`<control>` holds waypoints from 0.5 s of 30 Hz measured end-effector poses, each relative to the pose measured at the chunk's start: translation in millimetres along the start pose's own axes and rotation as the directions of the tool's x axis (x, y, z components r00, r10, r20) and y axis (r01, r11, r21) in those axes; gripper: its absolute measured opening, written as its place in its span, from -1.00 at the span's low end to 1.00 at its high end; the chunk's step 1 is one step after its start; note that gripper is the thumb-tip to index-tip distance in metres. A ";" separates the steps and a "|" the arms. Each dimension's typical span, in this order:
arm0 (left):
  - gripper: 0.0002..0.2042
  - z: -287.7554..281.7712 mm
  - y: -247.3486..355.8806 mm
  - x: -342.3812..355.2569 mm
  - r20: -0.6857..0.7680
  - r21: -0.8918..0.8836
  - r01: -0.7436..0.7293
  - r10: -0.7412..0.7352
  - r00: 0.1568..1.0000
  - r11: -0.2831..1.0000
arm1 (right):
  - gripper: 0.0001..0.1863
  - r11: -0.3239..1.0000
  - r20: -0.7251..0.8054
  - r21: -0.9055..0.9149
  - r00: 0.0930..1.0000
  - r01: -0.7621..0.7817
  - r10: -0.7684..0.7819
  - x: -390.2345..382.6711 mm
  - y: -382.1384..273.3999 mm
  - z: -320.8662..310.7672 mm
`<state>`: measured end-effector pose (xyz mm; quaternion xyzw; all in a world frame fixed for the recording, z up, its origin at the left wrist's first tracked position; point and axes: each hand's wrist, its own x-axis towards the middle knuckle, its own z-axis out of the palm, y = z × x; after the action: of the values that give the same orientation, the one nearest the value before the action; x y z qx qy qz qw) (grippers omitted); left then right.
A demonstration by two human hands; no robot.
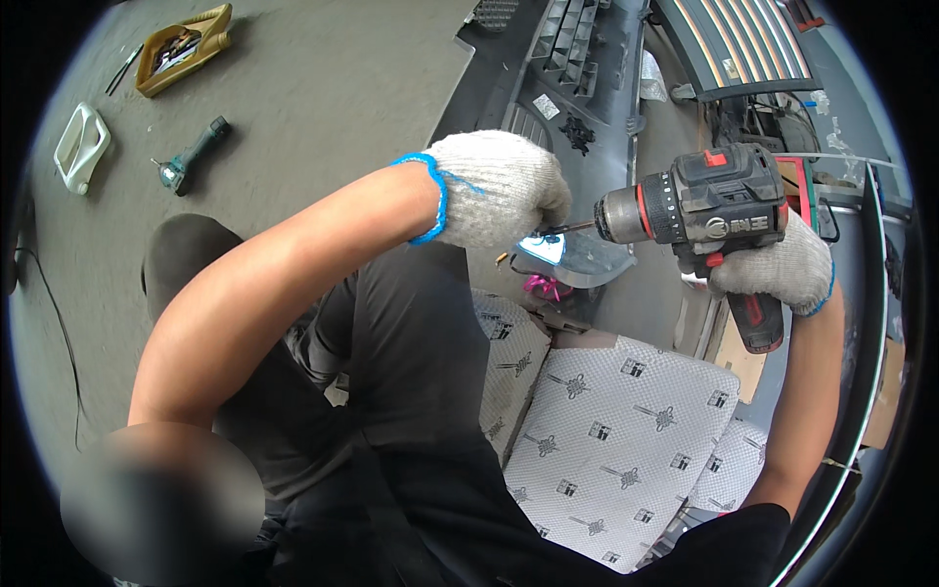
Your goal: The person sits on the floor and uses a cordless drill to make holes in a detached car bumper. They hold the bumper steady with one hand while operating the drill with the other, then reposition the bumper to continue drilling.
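Observation:
My right hand [778,269], in a knitted glove, grips a black-and-red cordless drill [724,201] held level, its bit [579,225] pointing left. My left hand [494,186], gloved with a blue cuff, has curled fingers at the bit's tip; what they hold there is too small and hidden to make out. Under both hands lies a long dark plastic trim part [587,264] with a grille section at its far end. Just below it are a pink bundle [546,287] and a small brass-coloured piece [501,258].
On the grey floor [323,117] at left lie a green power tool [196,152], a white plastic piece [81,147], a cut yellow container [181,49] of small items and a cable [56,313]. Patterned padded mats [597,421] are beside my legs. A slatted panel [734,44] stands at upper right.

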<state>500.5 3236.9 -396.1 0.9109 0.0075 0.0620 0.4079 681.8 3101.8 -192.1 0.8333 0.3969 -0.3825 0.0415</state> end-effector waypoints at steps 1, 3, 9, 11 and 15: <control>-0.83 -1.1 -1.3 -3.4 -0.003 0.011 0.015 -0.015 1.000 1.000 | -0.48 0.998 0.013 0.055 1.000 -0.007 0.007 4.9 -1.1 0.6; -0.83 1.6 1.2 4.4 -0.010 0.008 -0.022 0.022 1.000 1.000 | -0.49 0.984 0.007 0.156 0.997 -0.082 0.082 -1.8 5.1 -3.7; -0.84 2.5 0.4 8.0 0.054 -0.027 0.026 -0.024 0.998 0.999 | -0.55 0.949 0.031 0.314 0.999 -0.027 0.018 5.6 33.0 1.2; -0.83 2.3 -1.1 5.6 0.051 -0.019 0.042 -0.041 0.998 0.999 | -0.60 0.934 0.062 0.357 0.997 0.018 -0.043 13.3 43.6 1.6; -0.83 5.8 -1.8 8.2 0.000 -0.057 -0.022 0.022 1.000 0.998 | -0.58 0.923 0.009 -0.181 0.939 0.339 -0.343 10.0 57.9 -8.9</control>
<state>509.4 3234.4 -400.3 0.8990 -0.0043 0.0663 0.4329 731.3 3072.0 -206.1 0.7486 0.5692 -0.3370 0.0451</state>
